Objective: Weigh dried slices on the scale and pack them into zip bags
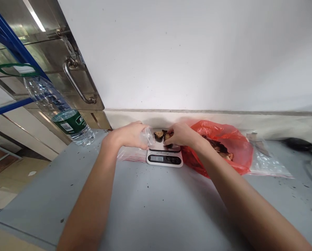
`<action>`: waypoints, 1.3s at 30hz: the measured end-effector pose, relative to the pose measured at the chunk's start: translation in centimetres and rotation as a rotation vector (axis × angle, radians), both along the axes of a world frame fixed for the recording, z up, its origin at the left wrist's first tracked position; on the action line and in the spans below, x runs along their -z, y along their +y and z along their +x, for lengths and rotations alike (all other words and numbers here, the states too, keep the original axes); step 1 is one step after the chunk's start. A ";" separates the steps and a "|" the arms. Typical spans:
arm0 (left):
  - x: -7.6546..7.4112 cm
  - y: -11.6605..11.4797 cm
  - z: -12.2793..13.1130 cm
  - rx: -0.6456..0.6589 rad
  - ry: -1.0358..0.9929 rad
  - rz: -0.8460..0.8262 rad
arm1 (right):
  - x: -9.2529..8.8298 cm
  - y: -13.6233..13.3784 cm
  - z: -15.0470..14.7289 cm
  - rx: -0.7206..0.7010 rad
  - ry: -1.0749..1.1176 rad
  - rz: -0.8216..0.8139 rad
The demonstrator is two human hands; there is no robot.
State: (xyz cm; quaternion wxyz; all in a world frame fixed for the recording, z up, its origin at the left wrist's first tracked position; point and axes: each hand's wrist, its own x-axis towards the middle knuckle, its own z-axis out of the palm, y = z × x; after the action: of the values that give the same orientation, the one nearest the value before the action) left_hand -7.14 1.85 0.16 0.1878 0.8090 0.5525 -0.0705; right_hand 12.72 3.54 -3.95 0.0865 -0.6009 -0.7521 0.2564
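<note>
Here on the worktop (pixel 142 195), the white scale (pixel 165 160) is sitting near the wall, its display glowing with digits, and the dark, rough pieces (pixel 159 134) are lying over its plate, pale faces showing. The right hand (pixel 173 135) is closing its fingers on one of them, apparently pinching it between thumb and fingertips, though the knuckles are hiding part of the grip. Over on the other side, the left hand (pixel 141 137) is wrapping round a clear, thin plastic piece (pixel 148 135), its end facing the scale; whether that is a bag or a cup, I'm not able to tell.

Now the handling: these pieces are looking dry, light and stiff, probably brittle, with dark crumbs dotting the worktop. A gentle pinch on the thick middle is seeming wiser than tugging at the curled edges, which are likely snapping under pressure. The clear plastic is looking flimsy and slick, so holding it by the rim is making sense. Beside the scale, the red bag (pixel 239 148) is gaping, more pieces resting inside, its soft film probably giving way wherever fingers are pressing.
</note>
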 end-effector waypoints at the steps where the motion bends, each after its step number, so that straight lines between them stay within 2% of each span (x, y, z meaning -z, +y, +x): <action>1: 0.0 0.0 0.0 0.000 -0.002 -0.002 | -0.1 -0.1 0.1 0.002 0.015 0.006; 14: 0.5 0.2 -0.1 -0.014 -0.011 -0.017 | 0.6 0.3 0.9 0.057 0.124 0.051; 26: 1.0 0.6 0.2 0.001 -0.047 -0.020 | -1.2 0.3 2.6 0.109 0.254 0.031; 32: 1.3 0.8 0.4 0.046 -0.090 0.004 | -1.3 0.1 1.7 -0.059 0.410 -0.008; 39: 1.6 1.1 0.3 0.062 -0.156 0.044 | -1.3 -0.3 0.6 -0.232 0.397 0.050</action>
State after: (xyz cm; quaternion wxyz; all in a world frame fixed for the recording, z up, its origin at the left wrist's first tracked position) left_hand -6.85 2.98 -1.46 0.2102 0.8326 0.5124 -0.0008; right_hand 13.28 3.22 -2.63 0.2177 -0.4461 -0.7905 0.3589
